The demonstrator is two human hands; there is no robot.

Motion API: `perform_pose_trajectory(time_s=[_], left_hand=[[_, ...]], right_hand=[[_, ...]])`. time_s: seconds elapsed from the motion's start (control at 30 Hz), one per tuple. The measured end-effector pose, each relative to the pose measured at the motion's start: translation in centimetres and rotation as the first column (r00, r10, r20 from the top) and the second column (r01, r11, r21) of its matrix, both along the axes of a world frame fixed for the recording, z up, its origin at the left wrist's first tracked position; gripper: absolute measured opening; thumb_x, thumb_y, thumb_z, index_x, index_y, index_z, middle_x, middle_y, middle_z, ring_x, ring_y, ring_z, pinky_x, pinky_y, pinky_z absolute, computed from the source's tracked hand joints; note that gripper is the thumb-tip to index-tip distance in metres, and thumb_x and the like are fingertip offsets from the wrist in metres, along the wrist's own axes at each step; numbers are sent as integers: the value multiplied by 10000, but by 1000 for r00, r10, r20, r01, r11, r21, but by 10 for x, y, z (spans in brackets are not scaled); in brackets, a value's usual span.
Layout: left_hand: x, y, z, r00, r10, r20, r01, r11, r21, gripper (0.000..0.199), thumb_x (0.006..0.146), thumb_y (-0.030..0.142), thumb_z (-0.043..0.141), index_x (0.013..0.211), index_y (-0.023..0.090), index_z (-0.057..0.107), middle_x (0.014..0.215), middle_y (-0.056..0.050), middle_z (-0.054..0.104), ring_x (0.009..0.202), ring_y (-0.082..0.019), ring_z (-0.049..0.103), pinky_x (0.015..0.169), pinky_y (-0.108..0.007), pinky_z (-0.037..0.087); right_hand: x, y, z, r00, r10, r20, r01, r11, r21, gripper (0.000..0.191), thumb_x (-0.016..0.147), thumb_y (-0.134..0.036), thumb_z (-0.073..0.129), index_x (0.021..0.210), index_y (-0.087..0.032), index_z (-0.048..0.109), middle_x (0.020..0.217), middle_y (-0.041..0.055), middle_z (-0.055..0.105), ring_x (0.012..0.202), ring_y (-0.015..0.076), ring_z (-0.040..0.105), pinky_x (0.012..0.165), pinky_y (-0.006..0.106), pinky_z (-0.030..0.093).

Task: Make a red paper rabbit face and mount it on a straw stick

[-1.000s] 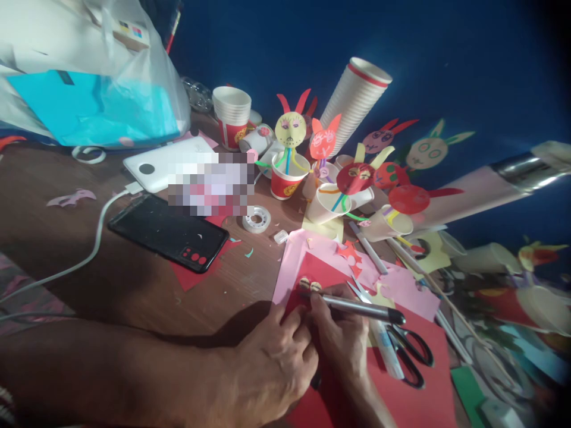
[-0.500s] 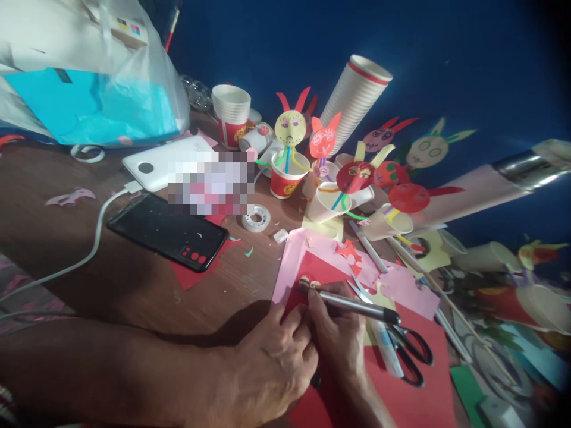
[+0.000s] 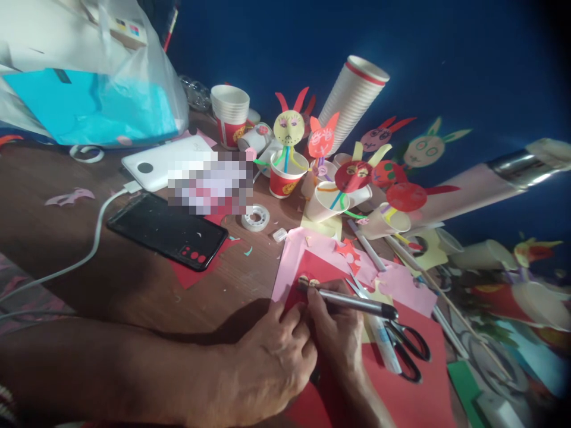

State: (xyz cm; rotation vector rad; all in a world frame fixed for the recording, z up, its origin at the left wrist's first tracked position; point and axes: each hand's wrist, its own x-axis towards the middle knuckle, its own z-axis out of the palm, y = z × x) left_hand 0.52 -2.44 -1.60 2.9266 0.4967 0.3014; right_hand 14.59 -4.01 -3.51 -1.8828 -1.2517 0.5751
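Note:
My right hand (image 3: 341, 324) is closed around a silver marker (image 3: 352, 300) with dark ends. Its tip is down at two small pale eye-shaped pieces (image 3: 308, 282) on red paper (image 3: 419, 351). My left hand (image 3: 279, 356) rests beside it on the red paper, fingers curled and fingertips hidden. A small dark end (image 3: 314, 375) pokes out beneath that hand, too covered to name. Black-handled scissors (image 3: 408, 351) and a whitish tube (image 3: 386, 348) lie just right of my right hand. Pink paper (image 3: 285, 261) lies under the red sheet.
Paper-cup puppets (image 3: 288, 172) with paper heads stand at the back. Behind them leans a tall stack of paper cups (image 3: 357, 98). A tape roll (image 3: 256, 218), a black phone case (image 3: 167, 230) and a white power bank (image 3: 165, 163) with a cable lie left. A plastic bag (image 3: 147, 83) stands back left.
The view has shifted very slightly. Both hands and the marker keep practically the same place on the paper.

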Motion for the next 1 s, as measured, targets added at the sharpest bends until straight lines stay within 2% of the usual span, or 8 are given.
perform_pose_trajectory(time_s=[0.37,0.47,0.57,0.67,0.8,0.9,1.0], left_hand=[[0,0,0,1000,5,3,-5,1000,-10,280,762,238,490,991,96,564,1073,-182,583,1017,-296,492,881,-476,315],[0,0,0,1000,-1,1,1,1000,-14,297,759,245,500,1008,94,558,1074,-181,583,1014,-295,495,879,-469,316],[-1,0,0,1000,-7,-23,7,1000,-31,278,766,250,498,992,101,566,1039,-168,599,1023,-294,494,866,-456,327],[-1,0,0,998,-16,-54,14,999,-41,273,775,249,483,993,108,569,1075,-174,586,1048,-298,484,850,-449,337],[-2,2,0,997,-31,-70,29,999,-22,289,774,260,490,1000,101,574,1167,-191,536,1096,-309,450,865,-441,323],[-4,6,2,997,-53,-64,50,998,-50,271,786,247,481,1006,118,573,1179,-155,535,1099,-281,447,870,-409,323],[-7,10,5,997,-53,-51,47,993,-110,243,801,217,463,1003,133,568,1148,-124,543,1084,-246,448,878,-379,330]], right_hand=[[-2,0,1,1000,-21,-3,21,1000,-5,138,800,-308,546,735,-186,548,597,-28,586,532,122,563,514,222,441],[-2,1,1,998,-39,-52,39,999,0,143,790,-307,557,721,-183,542,577,-32,576,512,120,547,497,222,432],[-2,1,2,982,-87,-167,89,996,4,164,784,-307,564,684,-185,519,531,-48,547,470,110,511,468,219,415],[2,2,9,940,-114,-320,150,985,90,185,785,-294,568,654,-186,493,497,-63,512,444,95,467,466,217,401],[19,3,23,893,-122,-432,250,935,252,153,779,-291,577,703,-184,498,482,-65,503,440,90,450,466,217,374],[40,-2,30,910,-165,-381,277,925,260,180,768,-326,587,856,-179,532,534,-47,547,459,99,469,472,226,384],[59,-12,31,973,-167,-159,204,946,253,283,761,-349,581,981,-174,555,686,10,613,571,137,541,554,275,437]])
